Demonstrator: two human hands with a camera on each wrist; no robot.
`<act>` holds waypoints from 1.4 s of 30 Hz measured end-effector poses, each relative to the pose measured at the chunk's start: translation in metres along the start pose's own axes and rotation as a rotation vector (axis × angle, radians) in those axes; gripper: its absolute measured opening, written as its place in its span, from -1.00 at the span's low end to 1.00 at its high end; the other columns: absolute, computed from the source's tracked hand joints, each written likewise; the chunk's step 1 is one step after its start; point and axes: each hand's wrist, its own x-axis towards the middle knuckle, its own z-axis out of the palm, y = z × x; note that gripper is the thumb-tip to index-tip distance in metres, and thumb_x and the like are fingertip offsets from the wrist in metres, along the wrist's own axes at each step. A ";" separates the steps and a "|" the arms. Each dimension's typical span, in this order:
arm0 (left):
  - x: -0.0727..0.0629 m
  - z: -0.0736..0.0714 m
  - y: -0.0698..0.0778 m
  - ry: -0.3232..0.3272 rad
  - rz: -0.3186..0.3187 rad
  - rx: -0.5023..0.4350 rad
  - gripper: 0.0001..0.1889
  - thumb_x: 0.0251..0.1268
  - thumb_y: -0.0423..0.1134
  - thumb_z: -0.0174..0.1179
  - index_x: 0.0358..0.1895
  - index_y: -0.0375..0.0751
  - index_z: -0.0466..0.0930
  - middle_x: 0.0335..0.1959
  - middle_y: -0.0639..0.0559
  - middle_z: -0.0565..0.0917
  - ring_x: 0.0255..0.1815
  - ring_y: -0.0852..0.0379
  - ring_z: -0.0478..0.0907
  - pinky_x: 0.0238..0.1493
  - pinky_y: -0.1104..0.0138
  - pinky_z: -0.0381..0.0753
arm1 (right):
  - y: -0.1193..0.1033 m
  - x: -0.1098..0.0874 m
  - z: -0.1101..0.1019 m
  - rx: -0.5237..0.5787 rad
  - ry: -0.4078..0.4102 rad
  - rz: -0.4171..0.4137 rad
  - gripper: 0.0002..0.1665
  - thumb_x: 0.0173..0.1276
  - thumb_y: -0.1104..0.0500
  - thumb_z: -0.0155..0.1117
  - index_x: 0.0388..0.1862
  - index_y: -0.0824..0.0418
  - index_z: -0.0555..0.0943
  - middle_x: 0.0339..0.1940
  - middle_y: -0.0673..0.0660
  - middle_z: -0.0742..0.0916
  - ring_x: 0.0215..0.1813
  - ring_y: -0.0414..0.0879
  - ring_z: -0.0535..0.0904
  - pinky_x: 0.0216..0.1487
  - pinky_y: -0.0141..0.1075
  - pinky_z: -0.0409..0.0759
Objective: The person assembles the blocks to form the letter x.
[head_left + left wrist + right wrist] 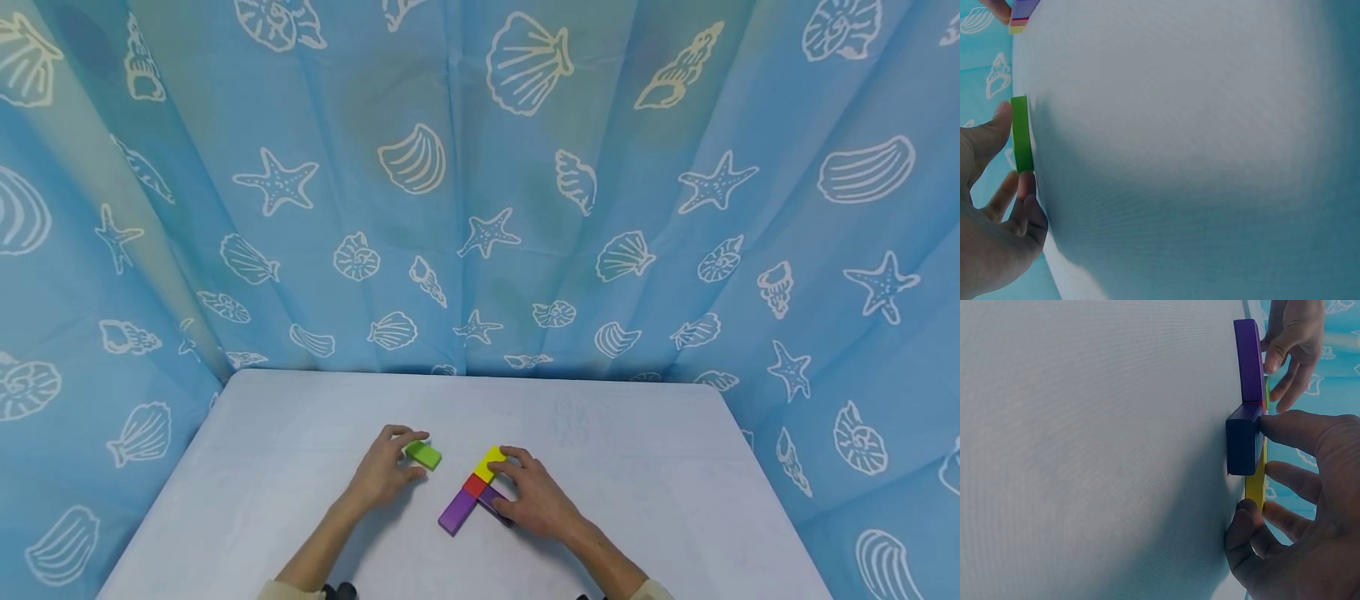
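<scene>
My left hand is at a light green rectangular block on the table. Its index finger reaches over the block's far end, with the thumb a little apart on the near side. My right hand rests over a joined group: a yellow block, a small red square block, a purple block and a dark purple block. The thumb touches the dark purple block; other fingers lie along the yellow one. In the right wrist view the dark purple block looks bluish in shadow.
A white cloth-covered table lies beneath the blocks. Behind and beside it hangs a blue curtain printed with white shells and starfish. The green block lies left of the joined group, separated by a gap.
</scene>
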 end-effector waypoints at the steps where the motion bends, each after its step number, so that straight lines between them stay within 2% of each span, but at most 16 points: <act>1: 0.001 0.001 -0.001 -0.011 -0.001 0.000 -0.44 0.14 -0.28 0.47 0.27 -0.03 0.60 0.23 -0.15 0.49 -0.03 0.02 0.54 0.00 0.11 0.58 | 0.000 0.000 0.000 0.002 0.000 0.000 -0.39 0.29 0.01 0.42 0.32 0.04 0.58 0.51 0.13 0.37 0.46 0.17 0.33 0.36 0.15 0.39; 4: 0.003 0.004 -0.004 -0.027 0.002 0.003 -0.47 0.16 -0.32 0.45 0.25 -0.04 0.62 0.19 -0.12 0.52 -0.03 0.02 0.55 0.02 0.11 0.58 | 0.000 0.000 0.000 0.003 -0.003 0.004 -0.40 0.29 0.01 0.42 0.32 0.03 0.58 0.51 0.12 0.37 0.46 0.17 0.33 0.37 0.15 0.38; 14: 0.005 0.009 -0.005 0.022 -0.017 0.031 -0.58 0.16 -0.37 0.43 0.12 -0.03 0.69 0.11 -0.07 0.57 0.07 -0.02 0.56 0.12 0.06 0.57 | 0.000 -0.001 0.000 0.010 -0.009 0.002 -0.39 0.30 0.00 0.40 0.33 0.03 0.57 0.52 0.12 0.36 0.47 0.17 0.32 0.38 0.15 0.36; 42: 0.007 0.009 -0.004 0.044 -0.023 0.016 -0.64 0.17 -0.39 0.42 0.04 -0.03 0.74 0.05 -0.05 0.60 0.02 0.00 0.58 0.11 0.06 0.58 | 0.002 0.002 0.002 -0.003 -0.004 0.003 -0.39 0.29 0.01 0.42 0.33 0.02 0.57 0.51 0.12 0.36 0.47 0.16 0.31 0.36 0.14 0.39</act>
